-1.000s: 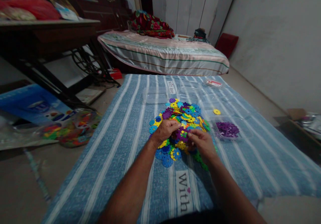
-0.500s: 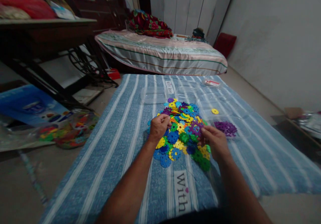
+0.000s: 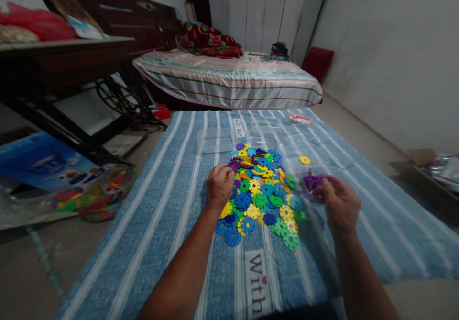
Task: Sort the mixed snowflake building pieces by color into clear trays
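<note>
A pile of flat plastic flower-shaped discs in blue, yellow, green, purple and orange lies on a blue striped cloth. My left hand rests closed at the pile's left edge, fingers curled on the discs there. My right hand is off to the right, over a clear container of purple discs, with fingers pinched together; whether a disc is still in them I cannot make out. A single yellow disc lies apart in another clear container.
More clear plastic containers sit behind the pile. A bed stands beyond the cloth. To the left are a dark table, a blue box and a bag of coloured pieces on the floor.
My right hand took a purple disc from the pile's middle and carried it right to the container of purple discs. My left hand slid a little left and farther along the pile's edge.
</note>
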`<state>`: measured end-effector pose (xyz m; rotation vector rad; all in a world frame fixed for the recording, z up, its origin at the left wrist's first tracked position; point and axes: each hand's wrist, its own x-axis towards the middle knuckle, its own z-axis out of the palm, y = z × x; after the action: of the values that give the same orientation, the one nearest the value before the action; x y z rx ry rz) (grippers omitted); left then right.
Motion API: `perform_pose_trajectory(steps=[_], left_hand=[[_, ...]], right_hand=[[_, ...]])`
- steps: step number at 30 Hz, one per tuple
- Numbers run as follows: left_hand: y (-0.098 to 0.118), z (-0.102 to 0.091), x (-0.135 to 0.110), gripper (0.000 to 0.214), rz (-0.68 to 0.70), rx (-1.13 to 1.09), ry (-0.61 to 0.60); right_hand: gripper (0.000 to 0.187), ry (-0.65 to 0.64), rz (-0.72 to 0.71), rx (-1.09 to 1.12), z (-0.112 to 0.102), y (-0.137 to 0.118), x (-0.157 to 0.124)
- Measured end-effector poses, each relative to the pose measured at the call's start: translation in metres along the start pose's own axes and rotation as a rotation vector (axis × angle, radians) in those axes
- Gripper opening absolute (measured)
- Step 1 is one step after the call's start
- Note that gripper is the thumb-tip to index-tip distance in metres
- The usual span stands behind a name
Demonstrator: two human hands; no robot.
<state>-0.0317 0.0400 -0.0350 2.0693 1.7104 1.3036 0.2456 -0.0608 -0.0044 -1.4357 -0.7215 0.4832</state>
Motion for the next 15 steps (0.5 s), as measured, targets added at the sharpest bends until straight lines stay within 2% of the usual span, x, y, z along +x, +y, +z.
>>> perform_pose_trajectory(steps=[6, 10, 15], left_hand=[[-0.013, 0.010, -0.005, 0.021, 0.102, 0.122, -0.167], [-0.018, 0.014, -0.006, 0.025, 0.129, 0.171, -0.263], [-0.017, 0.013, -0.006, 0.027, 0.175, 0.221, -0.267]], right_hand=[[0.040, -0.251, 0.020, -0.101, 0.012, 0.010, -0.022], [0.037, -0.356, 0.023, -0.113, 0.022, 0.014, -0.031], [0.032, -0.479, 0.020, -0.130, 0.036, 0.021, -0.044]])
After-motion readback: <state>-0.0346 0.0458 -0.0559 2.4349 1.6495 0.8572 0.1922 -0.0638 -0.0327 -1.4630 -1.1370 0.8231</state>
